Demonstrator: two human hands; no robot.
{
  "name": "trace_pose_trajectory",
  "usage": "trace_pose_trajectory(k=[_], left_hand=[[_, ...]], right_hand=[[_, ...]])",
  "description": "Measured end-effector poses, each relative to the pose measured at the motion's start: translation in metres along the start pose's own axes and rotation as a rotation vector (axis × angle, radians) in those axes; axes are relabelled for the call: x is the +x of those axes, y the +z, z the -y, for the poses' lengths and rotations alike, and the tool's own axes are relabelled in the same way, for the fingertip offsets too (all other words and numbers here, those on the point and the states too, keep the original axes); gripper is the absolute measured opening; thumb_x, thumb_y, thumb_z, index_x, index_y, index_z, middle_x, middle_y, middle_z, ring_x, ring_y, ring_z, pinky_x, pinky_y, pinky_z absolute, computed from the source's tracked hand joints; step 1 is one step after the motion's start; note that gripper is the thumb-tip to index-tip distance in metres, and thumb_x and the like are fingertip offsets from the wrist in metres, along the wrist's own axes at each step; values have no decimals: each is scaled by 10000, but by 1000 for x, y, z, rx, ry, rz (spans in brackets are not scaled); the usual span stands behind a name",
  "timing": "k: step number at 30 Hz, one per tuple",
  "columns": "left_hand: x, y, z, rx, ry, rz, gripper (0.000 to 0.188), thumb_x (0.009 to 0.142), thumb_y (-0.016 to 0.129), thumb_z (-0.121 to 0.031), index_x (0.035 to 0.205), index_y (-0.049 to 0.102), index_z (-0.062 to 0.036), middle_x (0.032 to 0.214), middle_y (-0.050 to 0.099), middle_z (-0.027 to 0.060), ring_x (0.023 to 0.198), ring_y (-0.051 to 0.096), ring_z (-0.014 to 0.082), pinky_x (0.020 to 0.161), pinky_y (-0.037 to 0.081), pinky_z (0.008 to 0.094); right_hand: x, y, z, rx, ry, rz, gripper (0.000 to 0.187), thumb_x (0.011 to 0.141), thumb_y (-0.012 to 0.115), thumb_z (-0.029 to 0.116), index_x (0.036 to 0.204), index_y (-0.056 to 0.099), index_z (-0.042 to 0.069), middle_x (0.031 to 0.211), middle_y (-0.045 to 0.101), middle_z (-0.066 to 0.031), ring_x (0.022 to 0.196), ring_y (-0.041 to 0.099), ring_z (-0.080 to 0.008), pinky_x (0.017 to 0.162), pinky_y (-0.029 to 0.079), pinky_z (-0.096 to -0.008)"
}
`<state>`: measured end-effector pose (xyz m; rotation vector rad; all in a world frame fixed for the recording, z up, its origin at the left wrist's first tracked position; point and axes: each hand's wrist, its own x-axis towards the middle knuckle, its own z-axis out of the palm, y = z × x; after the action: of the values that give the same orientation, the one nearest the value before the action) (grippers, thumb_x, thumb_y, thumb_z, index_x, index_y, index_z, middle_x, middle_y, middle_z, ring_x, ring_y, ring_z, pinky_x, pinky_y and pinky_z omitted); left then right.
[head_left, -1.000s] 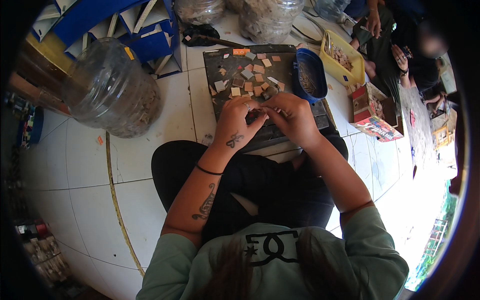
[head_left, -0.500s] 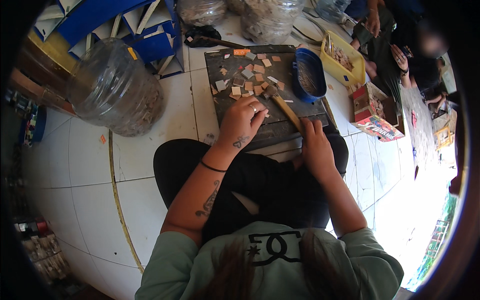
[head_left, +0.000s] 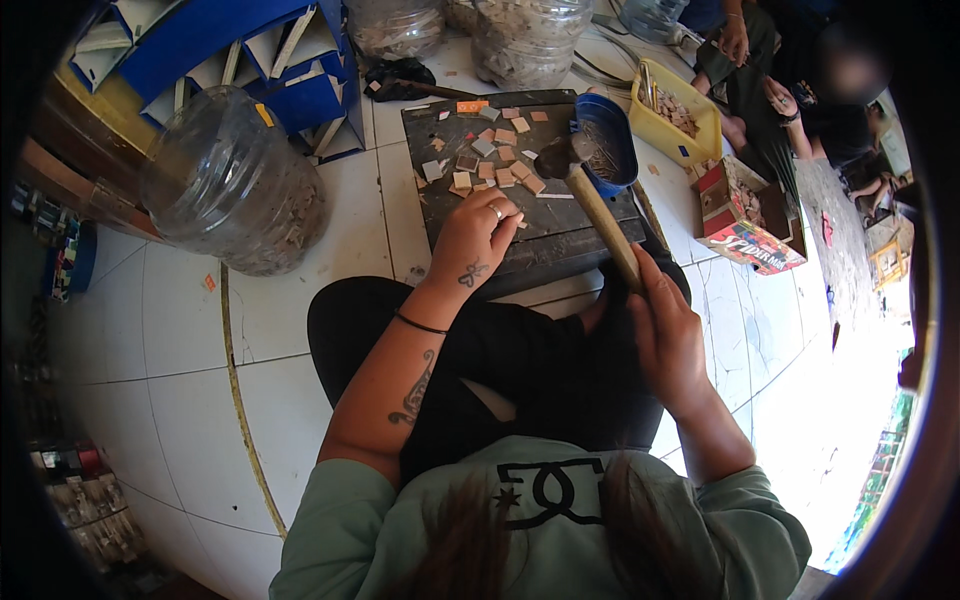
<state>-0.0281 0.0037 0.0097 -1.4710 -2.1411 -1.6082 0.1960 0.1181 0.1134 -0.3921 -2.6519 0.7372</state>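
My right hand (head_left: pixel 672 335) grips the wooden handle of a hammer (head_left: pixel 605 225), its metal head raised over the right part of a dark, worn board (head_left: pixel 570 235). At the board's near side my left hand (head_left: pixel 472 232) rests, fingers pinched together. A tiny pale bit shows at those fingertips, too small to name. Just beyond the left hand lie several small square tile pieces (head_left: pixel 505 178) in pinkish, tan and grey. Behind the hammer head stands a blue oval tub (head_left: pixel 632 160) with thin, nail-like pieces inside.
A yellow bin (head_left: pixel 690 155) and a red cardboard box (head_left: pixel 720 215), both with small pieces, stand to the right. On the left is a big clear plastic jar (head_left: pixel 235 190) near blue shelving (head_left: pixel 195 45). Another person's hand (head_left: pixel 780 98) shows at the far right.
The hammer has lifted off the board, its head rising and shifting right as my right hand moves right. My left hand stays pinched in nearly the same place. Some tile pieces have shifted slightly.
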Motion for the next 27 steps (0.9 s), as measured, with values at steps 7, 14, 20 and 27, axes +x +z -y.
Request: trace_pose_trajectory(k=[7, 14, 20, 27], left_hand=[[0, 1, 0, 24, 25, -17, 61, 835, 669, 2, 804, 618, 15, 791, 586, 113, 738, 599, 294, 673, 493, 366], [0, 0, 0, 58, 48, -6, 84, 845, 680, 1, 805, 606, 6, 793, 593, 99, 704, 605, 270, 636, 485, 344], [0, 0, 0, 49, 71, -12, 88, 842, 682, 4, 802, 604, 8, 800, 596, 104, 706, 609, 277, 641, 492, 345], [-1, 1, 0, 49, 33, -8, 75, 844, 681, -2, 809, 616, 4, 811, 604, 104, 717, 618, 278, 653, 497, 348]], right_hand=[[-2, 7, 0, 8, 12, -1, 504, 939, 542, 28, 1430, 431, 68, 898, 577, -146, 722, 643, -335, 666, 518, -414], [-1, 7, -3, 26, 55, 64, 499, 960, 514, 52, 1447, 413, 85, 920, 584, -134, 715, 656, -289, 669, 518, -410], [1, 8, -4, -74, 41, 103, 508, 957, 519, 56, 1451, 409, 91, 932, 588, -141, 727, 653, -321, 672, 517, -428], [-2, 17, -8, -42, 36, 88, 545, 945, 539, 58, 1465, 388, 109, 988, 592, -168, 790, 634, -407, 697, 515, -469]])
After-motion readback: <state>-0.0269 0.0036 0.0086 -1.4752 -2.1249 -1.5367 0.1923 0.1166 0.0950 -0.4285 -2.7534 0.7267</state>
